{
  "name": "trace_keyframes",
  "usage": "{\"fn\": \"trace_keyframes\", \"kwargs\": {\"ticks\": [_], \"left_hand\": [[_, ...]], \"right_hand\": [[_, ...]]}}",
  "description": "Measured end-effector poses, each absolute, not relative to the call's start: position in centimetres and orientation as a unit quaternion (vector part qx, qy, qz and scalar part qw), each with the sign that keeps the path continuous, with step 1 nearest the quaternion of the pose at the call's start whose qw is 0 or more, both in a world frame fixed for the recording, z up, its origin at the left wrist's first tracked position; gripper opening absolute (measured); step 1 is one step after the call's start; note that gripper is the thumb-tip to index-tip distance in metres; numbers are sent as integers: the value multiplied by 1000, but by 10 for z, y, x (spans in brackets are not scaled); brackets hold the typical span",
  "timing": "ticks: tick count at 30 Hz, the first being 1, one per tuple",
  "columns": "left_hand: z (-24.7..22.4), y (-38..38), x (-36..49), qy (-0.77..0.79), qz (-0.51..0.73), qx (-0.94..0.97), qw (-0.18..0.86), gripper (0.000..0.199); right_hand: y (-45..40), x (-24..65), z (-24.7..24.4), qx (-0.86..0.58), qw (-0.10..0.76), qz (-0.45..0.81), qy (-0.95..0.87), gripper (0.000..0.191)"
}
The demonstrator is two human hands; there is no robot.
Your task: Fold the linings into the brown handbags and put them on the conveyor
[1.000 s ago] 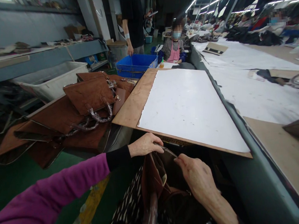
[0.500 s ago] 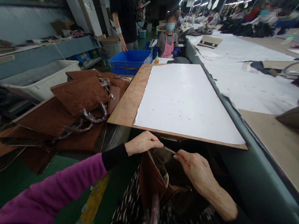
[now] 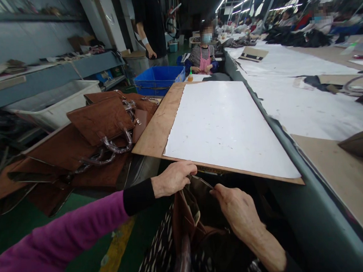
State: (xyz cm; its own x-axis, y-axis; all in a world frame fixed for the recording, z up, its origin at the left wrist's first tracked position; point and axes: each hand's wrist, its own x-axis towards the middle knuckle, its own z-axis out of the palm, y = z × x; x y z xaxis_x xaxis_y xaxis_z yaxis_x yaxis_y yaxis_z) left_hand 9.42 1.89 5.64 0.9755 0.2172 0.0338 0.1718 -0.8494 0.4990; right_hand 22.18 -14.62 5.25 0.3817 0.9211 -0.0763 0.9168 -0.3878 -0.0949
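A brown bag (image 3: 181, 223) with a dark lining rests on my lap, its mouth spread and a plastic-wrapped handle (image 3: 183, 260) towards me. My left hand (image 3: 173, 179) pinches the bag's top edge at the near side of the board. Further right, my right hand (image 3: 238, 208) has its fingers closed on the same edge, which runs as a thin line between the two hands. The bag's lower part is dark and hard to make out.
A board (image 3: 150, 136) with white paper (image 3: 224, 129) lies ahead. Brown bags (image 3: 101, 121) are piled at left, near a white bin (image 3: 57, 101). A blue crate (image 3: 160, 79), a masked person (image 3: 205, 55) and a standing person (image 3: 150, 26) are beyond; a long table (image 3: 329, 159) runs along the right.
The bag's mouth has shifted slightly, and my left hand's fingers are more curled at its edge. The standing person's hand has lifted away from the blue crate.
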Motion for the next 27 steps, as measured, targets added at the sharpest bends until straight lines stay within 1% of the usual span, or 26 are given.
{"fn": "trace_keyframes", "kwargs": {"ticks": [4, 8, 10, 15, 18, 22, 27], "left_hand": [[52, 43, 92, 38, 4, 971, 236, 23], [56, 52, 83, 25, -19, 982, 189, 31], [59, 46, 78, 31, -12, 983, 179, 31], [59, 26, 76, 100, 19, 968, 231, 24], [54, 24, 80, 110, 25, 959, 261, 19], [48, 26, 86, 112, 33, 960, 255, 14], [45, 28, 88, 109, 34, 963, 242, 15]], "right_hand": [[-136, 205, 62, -828, 3, 44, -559, 22], [-127, 186, 72, -828, -10, 59, -558, 25], [-126, 182, 72, -829, -14, 61, -556, 26], [-131, 191, 64, -834, -23, 42, -550, 26], [-133, 196, 61, -837, -24, 43, -545, 26], [-133, 199, 62, -839, -27, 54, -540, 26], [-131, 203, 60, -837, -23, 55, -545, 27]]}}
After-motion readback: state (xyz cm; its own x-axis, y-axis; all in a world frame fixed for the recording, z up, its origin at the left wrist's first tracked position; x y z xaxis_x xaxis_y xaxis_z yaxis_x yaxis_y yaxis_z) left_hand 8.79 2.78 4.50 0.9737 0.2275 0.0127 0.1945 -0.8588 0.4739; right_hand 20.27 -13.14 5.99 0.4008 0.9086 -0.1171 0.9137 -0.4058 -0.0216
